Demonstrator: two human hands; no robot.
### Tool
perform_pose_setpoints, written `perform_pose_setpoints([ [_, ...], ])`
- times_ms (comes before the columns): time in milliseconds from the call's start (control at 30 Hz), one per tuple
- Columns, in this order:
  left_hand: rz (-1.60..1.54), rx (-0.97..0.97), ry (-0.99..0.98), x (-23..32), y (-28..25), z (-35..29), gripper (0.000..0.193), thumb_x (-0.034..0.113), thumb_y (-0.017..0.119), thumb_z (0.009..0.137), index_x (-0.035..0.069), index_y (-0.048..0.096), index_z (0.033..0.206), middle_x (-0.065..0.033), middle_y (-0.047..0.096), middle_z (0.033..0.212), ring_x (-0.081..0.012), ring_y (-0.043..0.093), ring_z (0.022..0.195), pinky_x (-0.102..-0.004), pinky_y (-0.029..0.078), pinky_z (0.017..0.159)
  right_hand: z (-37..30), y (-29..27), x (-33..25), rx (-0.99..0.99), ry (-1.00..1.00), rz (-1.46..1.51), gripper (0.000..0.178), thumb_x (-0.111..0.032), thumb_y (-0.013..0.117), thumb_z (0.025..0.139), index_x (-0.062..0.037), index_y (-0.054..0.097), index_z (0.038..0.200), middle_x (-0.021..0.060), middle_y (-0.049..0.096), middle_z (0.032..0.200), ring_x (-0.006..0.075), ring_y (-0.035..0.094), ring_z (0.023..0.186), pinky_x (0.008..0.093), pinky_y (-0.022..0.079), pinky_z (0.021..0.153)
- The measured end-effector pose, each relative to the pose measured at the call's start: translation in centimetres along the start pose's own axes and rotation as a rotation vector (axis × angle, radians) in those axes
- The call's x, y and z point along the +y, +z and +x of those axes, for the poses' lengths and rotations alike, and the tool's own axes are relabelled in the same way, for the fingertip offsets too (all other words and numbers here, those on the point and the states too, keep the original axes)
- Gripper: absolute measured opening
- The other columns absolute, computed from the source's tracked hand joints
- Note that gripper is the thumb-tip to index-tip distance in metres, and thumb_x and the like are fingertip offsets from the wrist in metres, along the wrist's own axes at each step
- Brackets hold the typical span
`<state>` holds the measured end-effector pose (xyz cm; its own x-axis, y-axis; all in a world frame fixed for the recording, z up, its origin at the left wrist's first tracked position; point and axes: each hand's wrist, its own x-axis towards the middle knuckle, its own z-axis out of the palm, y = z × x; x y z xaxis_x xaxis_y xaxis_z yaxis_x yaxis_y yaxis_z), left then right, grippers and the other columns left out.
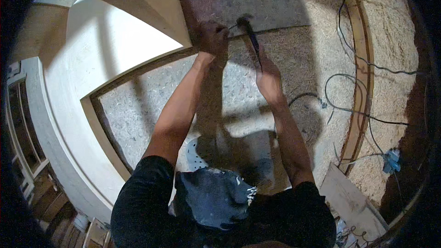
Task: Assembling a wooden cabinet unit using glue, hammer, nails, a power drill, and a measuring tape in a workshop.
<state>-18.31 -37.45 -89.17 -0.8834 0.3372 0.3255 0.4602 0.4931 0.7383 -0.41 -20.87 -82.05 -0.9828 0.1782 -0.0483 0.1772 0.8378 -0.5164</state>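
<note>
My right hand is wrapped round the handle of a hammer. Its dark head is up by the fingers of my left hand, a small gap apart. The left fingers are closed in a pinch beside the corner of a large white panel with a bare wood edge. A thin dark sliver shows between those fingertips and the hammer head, too small and shadowed to name. Under both hands lies a grey speckled board, and the shadow of my arms darkens this spot.
Wood shavings cover the ground at right, where a long wooden strip runs. Black cables loop across it to a blue connector. A loose plank lies lower right. At far left stands a pale frame with slats.
</note>
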Motion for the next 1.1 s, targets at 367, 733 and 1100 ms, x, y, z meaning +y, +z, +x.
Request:
perform_pose_setpoints([
  [367,-0.450,0.076,-0.333,-1.8,2.1,-0.4,0.022,0.021,0.072,0.073,0.003,0.076,0.085,-0.0207,0.071,0.088,-0.0373,0.066,0.081,-0.0450,0.052,0.078,-1.1,-0.3,-0.4,-0.015,0.045,0.005,0.061,-0.010,0.052,0.093,-0.0083,0.034,0.151,0.0242,0.063,0.114,0.0450,0.063,0.098,0.0476,0.053,0.085],
  [733,0.255,0.106,0.041,-0.7,4.0,0.3,0.028,0.025,0.069,0.082,0.000,0.070,0.095,-0.0201,0.068,0.090,-0.0354,0.064,0.093,-0.0458,0.048,0.088,-11.0,0.5,-0.6,0.484,0.144,0.185,0.047,-0.016,0.057,0.096,-0.0003,0.045,0.139,0.0250,0.062,0.103,0.0429,0.063,0.089,0.0436,0.051,0.078],
  [1100,-1.324,0.375,-0.635,16.8,-13.9,-8.6,0.028,0.015,0.067,0.096,-0.005,0.062,0.115,-0.0108,0.068,0.097,-0.0163,0.063,0.083,-0.0281,0.052,0.078,-14.2,-2.2,-2.3,0.439,0.160,0.421,0.050,-0.003,0.056,0.093,0.0027,0.044,0.141,0.0248,0.059,0.124,0.0364,0.061,0.114,0.0392,0.047,0.095],
])
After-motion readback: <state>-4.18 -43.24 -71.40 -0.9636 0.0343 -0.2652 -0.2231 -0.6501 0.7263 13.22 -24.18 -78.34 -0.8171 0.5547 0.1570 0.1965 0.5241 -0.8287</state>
